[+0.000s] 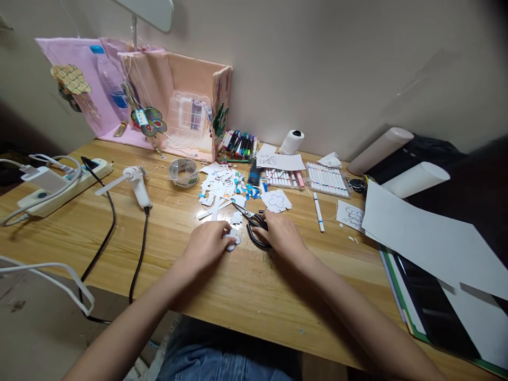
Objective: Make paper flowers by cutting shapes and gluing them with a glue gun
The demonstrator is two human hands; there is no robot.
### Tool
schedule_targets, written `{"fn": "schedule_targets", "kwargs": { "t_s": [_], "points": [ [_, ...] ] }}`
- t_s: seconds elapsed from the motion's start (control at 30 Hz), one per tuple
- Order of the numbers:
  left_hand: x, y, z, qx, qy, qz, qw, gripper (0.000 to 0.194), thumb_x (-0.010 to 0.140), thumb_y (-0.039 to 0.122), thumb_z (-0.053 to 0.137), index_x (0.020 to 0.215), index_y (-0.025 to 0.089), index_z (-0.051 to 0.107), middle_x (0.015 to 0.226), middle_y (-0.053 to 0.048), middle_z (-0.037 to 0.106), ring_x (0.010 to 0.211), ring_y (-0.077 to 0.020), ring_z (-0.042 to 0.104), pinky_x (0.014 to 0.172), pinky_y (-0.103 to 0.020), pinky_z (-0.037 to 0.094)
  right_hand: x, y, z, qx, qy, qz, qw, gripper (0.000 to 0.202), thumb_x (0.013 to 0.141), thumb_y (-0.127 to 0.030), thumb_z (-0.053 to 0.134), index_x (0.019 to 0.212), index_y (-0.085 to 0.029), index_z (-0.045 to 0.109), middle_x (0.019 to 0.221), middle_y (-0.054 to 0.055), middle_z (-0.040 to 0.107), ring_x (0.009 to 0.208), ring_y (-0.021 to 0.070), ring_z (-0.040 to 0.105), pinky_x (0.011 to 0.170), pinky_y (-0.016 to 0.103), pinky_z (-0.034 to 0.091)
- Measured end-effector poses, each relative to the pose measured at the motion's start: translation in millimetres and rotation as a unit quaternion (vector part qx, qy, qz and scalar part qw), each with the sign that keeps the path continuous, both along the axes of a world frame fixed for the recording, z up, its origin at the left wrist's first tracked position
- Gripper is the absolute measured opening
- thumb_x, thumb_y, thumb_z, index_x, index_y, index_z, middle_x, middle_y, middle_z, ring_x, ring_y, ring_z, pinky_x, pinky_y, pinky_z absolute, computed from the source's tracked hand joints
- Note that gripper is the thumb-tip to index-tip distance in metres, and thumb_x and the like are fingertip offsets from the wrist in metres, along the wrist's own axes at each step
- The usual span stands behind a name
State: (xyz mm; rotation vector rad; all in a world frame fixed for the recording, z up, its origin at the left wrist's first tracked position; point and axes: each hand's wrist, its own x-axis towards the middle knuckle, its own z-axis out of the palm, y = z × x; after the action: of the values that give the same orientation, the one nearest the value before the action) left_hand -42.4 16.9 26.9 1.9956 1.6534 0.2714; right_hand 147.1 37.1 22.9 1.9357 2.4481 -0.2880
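My left hand is closed at the table, thumb and fingers on a small flower-shaped paper cutout with a dark outline. My right hand has its fingers around the black handles of a pair of scissors. The scissor blades point up and left, toward a pile of paper scraps. Just beyond the right hand lies a square of paper with a flower outline. Blue scraps are scattered behind the scissors.
A roll of clear tape and a white glue gun lie to the left, with a power strip and cables. Marker sets stand at the back, near a thread spool. Large paper sheets cover the right side.
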Motion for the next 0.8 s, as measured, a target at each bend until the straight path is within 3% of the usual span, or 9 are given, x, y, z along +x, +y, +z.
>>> {"fn": "schedule_targets", "kwargs": {
  "t_s": [0.13,0.2,0.3,0.47,0.6,0.67,0.8],
  "points": [
    [-3,-21,-1.8,0.136,0.102,0.047,0.984,0.019,0.080,0.034,0.057,0.090,0.017,0.061,0.092,-0.010,0.063,0.091,-0.0252,0.055,0.072,-0.032,0.040,-10,-8,2.2,0.078,-0.007,0.007,0.997,0.021,0.085,-0.030,0.053,0.093,-0.011,0.060,0.097,0.017,0.062,0.092,0.0282,0.056,0.071,0.033,0.041],
    [-13,-30,0.1,0.159,0.089,0.068,0.981,0.021,0.087,0.034,0.048,0.091,0.018,0.060,0.094,-0.009,0.061,0.092,-0.0244,0.054,0.076,-0.033,0.041,-20,-8,5.9,0.107,0.025,0.045,0.993,0.020,0.089,-0.025,0.046,0.092,-0.012,0.061,0.099,0.016,0.062,0.093,0.0270,0.054,0.074,0.033,0.041],
    [-37,-39,0.4,0.179,0.041,0.121,0.976,0.027,0.092,0.028,0.034,0.087,0.018,0.059,0.090,-0.007,0.061,0.089,-0.0224,0.054,0.077,-0.033,0.041,-43,-3,12.1,0.079,0.131,0.129,0.980,0.021,0.090,-0.018,0.043,0.086,-0.015,0.063,0.088,0.009,0.065,0.086,0.0216,0.056,0.071,0.029,0.041],
    [-84,-42,-5.1,0.221,0.015,0.270,0.937,0.027,0.091,0.029,0.034,0.084,0.018,0.057,0.087,-0.008,0.061,0.087,-0.0246,0.056,0.077,-0.037,0.043,-111,12,16.1,-0.016,0.263,0.206,0.942,0.011,0.082,-0.017,0.058,0.077,-0.018,0.068,0.081,0.004,0.071,0.076,0.0161,0.062,0.069,0.025,0.042],
    [-113,-33,-10.6,0.267,-0.004,0.354,0.896,0.024,0.089,0.026,0.037,0.096,0.014,0.056,0.097,-0.011,0.060,0.094,-0.0256,0.056,0.084,-0.039,0.044,-173,24,14.4,-0.025,0.298,0.188,0.936,0.007,0.076,-0.023,0.066,0.071,-0.019,0.067,0.075,0.002,0.070,0.072,0.0155,0.063,0.065,0.024,0.043],
    [-124,-26,-15.3,0.269,-0.016,0.378,0.886,0.026,0.088,0.025,0.038,0.102,0.012,0.054,0.102,-0.014,0.058,0.096,-0.0262,0.056,0.085,-0.040,0.045,-198,32,12.7,0.018,0.286,0.162,0.944,0.004,0.076,-0.022,0.065,0.077,-0.018,0.065,0.083,0.004,0.069,0.083,0.0189,0.061,0.072,0.027,0.043],
    [-139,-12,-26.6,0.239,-0.056,0.378,0.893,0.031,0.086,0.022,0.038,0.111,0.009,0.052,0.111,-0.018,0.056,0.110,-0.0283,0.051,0.095,-0.045,0.040,-236,44,7.0,0.041,0.269,0.160,0.949,0.032,0.077,-0.014,0.058,0.108,-0.009,0.054,0.113,0.018,0.058,0.110,0.0261,0.050,0.086,0.034,0.040]
  ]
}}
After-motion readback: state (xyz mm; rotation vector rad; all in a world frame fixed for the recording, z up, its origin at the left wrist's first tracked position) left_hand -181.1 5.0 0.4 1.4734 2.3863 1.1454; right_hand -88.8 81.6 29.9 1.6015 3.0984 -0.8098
